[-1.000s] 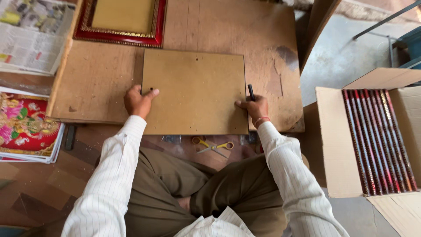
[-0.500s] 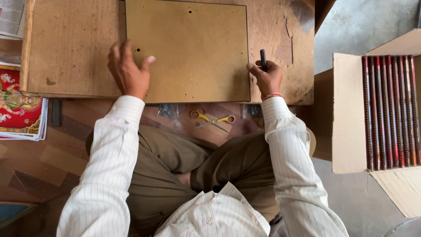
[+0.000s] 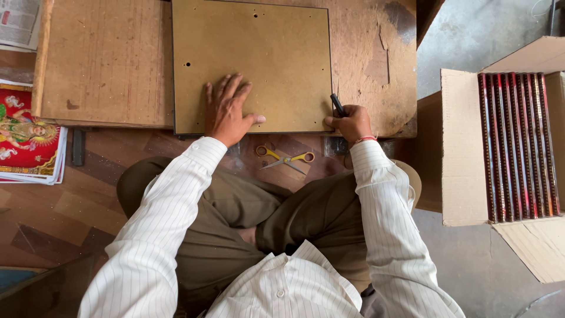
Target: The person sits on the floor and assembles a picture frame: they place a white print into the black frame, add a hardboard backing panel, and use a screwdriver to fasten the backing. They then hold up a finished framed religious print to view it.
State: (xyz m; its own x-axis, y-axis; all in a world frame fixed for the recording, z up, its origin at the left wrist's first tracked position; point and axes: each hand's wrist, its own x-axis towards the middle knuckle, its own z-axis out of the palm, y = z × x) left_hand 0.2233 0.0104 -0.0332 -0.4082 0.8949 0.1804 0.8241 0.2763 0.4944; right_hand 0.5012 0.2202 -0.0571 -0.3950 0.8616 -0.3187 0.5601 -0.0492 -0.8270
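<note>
**Backing board pinned flat, dark tool at its right edge**

A tan hardboard panel [image 3: 253, 65] is laid flat on a low, worn wooden work board [image 3: 106, 65], w/ its near edge just short of that board's near edge. A few small holes are seen near the panel's top and left edges.

The left hand [image 3: 228, 112] is spread palm-down on the panel's lower middle, fingers splayed and released, nothing gripped; the panel is simply pressed down. The right hand [image 3: 351, 122] is clenched round a slim dark tool [image 3: 337, 105], prob. a marker or awl (cannot be told which), its tip set at the panel's lower right edge.

Judged from this, an edge or corner is being marked or worked. For it to be done well, the panel should be kept from sliding: pressure is best held flat and close to the working point, and the tool kept steady against the edge, not tilted over the gap. Left fingers should be kept clear of the tool's line.

Below the work board, yellow-handled scissors [image 3: 286, 159] are lying on the floor between the knees. At right, an open cardboard box [image 3: 462, 147] is filled w/ red-and-gold frame mouldings [image 3: 515, 144] stood on edge. At left, a stack of colourful printed pictures [image 3: 29, 138] is lying beside the work board, w/ newspaper [image 3: 20, 20] at the top corner.
</note>
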